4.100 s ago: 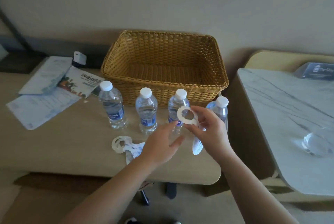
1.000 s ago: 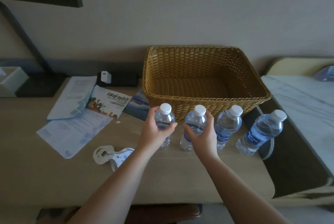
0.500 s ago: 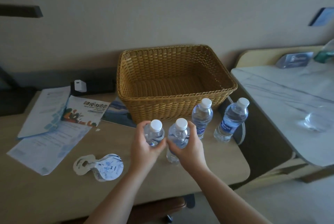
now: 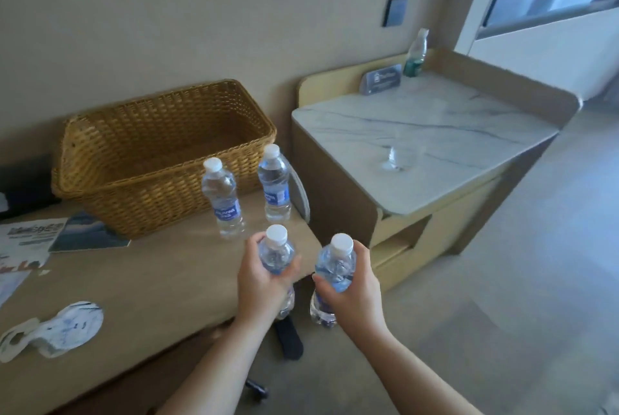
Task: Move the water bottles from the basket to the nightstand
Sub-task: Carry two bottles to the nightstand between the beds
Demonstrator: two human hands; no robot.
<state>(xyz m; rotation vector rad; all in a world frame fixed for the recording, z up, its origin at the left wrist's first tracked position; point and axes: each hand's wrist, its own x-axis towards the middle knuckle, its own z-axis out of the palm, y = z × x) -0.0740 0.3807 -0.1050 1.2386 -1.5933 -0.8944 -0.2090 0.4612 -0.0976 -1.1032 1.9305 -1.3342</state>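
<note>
Low in the middle of the frame, the left hand (image 4: 264,277) is wrapped round the body of one water bottle (image 4: 276,255), and just to its right the right hand (image 4: 351,284) is wrapped the same way round a second bottle (image 4: 335,275). Both bottles are upright and lifted clear, the right one hanging past the desk's edge over open floor. The walls look thin and flexible, so a hard squeeze could buckle them and a slack grip could let one slide down through the fingers and drop.

Left of the hands, the desk (image 4: 160,284) carries paper tags (image 4: 57,327) at lower left. Further up, centre frame, two more bottles (image 4: 222,202) stand side by side, just in front of the wicker basket (image 4: 157,153), which has nothing visible inside. A careless swing could topple that pair.

Furthest off, upper right, the nightstand (image 4: 432,123) has a marble-look top holding a clear glass (image 4: 400,158), a small sign and a greenish bottle by the back wall. The glass sits right where a bottle might naturally land and is hard to see; setting down too near could knock it over
</note>
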